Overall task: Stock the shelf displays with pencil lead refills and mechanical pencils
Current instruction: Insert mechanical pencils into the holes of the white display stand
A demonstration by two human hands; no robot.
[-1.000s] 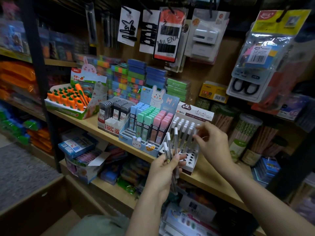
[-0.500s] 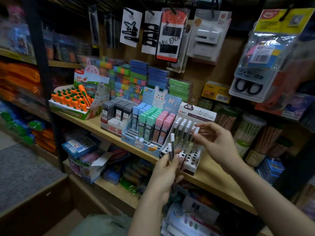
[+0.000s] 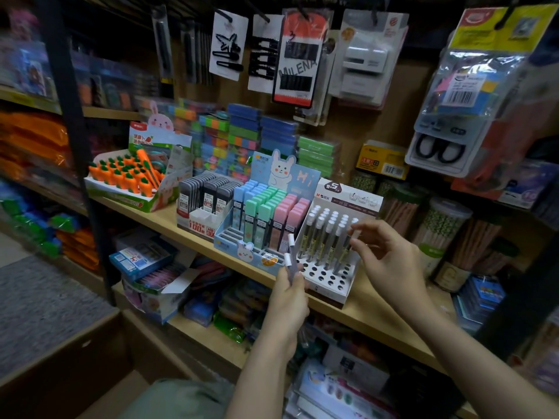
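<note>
Slotting mechanical pencils into the white holed display

Left hand [image 3: 289, 293] wrapped around a small bunch of white-capped mechanical pencils [image 3: 289, 252], held upright just in front of the white display stand [image 3: 329, 278] on the wooden shelf [image 3: 372, 313]. Right hand [image 3: 390, 261] up by the right-most pencil standing in the stand, fingers loose and spread, thumb and forefinger nearly closed near its cap; can't tell if actually touching. Probably light, stiff, smooth plastic, so likely slippery. Best pinched mid-barrel or just under the cap, dropped straight down into a free hole.
</note>
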